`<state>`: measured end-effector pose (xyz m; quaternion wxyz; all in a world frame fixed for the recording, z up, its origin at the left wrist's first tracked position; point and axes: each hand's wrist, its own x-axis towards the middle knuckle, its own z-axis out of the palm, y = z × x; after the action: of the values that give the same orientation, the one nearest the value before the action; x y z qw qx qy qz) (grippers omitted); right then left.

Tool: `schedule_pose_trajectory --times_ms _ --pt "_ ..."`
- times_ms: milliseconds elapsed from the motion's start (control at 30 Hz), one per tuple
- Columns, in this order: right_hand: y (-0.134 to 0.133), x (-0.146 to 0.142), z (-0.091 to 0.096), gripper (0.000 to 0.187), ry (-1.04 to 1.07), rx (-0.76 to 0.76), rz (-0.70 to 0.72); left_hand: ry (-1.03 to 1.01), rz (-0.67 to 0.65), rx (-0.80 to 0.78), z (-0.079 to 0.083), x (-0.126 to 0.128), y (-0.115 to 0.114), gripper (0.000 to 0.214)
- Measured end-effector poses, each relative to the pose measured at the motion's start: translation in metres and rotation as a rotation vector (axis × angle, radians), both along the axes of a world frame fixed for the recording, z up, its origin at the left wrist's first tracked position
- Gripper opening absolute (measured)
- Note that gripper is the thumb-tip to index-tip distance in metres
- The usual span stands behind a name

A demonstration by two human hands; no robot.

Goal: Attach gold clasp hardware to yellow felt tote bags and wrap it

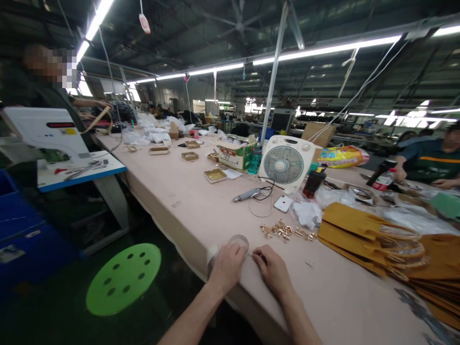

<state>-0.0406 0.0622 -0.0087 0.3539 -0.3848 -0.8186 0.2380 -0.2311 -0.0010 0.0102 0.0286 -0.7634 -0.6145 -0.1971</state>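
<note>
Left hand (226,266): lying at the near table edge, fingers drawn together, tips touching the clear ring; whether they are gripping it cannot be told.
Right hand (273,269): resting just beside the left, fingers curling in together, tips pressing the table.
Clear ring (240,238): small, round and see-through, lying flat on the pink table (179,211) just beyond the left fingertips.
Brass fittings (283,231): glinting in a loose heap farther out.
White fan (285,163): standing beyond them.

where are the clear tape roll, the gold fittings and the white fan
clear tape roll (240,238): head view, top rim
gold fittings (282,231): head view, middle of pile
white fan (283,164): head view, grille centre
</note>
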Motion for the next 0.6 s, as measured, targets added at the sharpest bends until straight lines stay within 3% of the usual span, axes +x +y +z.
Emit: schedule_pose_trajectory --times_ms 200,300,433,600 --pt "-0.016 -0.006 0.004 0.013 -0.006 0.009 0.125 0.019 -0.010 -0.004 0.002 -0.018 -0.018 0.041" --pt "-0.014 -0.006 0.002 0.012 0.015 0.008 0.090 -0.052 -0.062 0.021 0.002 -0.014 -0.013 0.041" --pt "-0.010 -0.005 -0.001 0.012 0.053 -0.005 0.069 -0.201 -0.198 0.028 0.002 -0.001 0.002 0.025" --pt "-0.009 -0.003 0.001 0.015 0.075 -0.026 0.040 -0.272 -0.214 -0.005 -0.002 0.003 0.016 0.022"
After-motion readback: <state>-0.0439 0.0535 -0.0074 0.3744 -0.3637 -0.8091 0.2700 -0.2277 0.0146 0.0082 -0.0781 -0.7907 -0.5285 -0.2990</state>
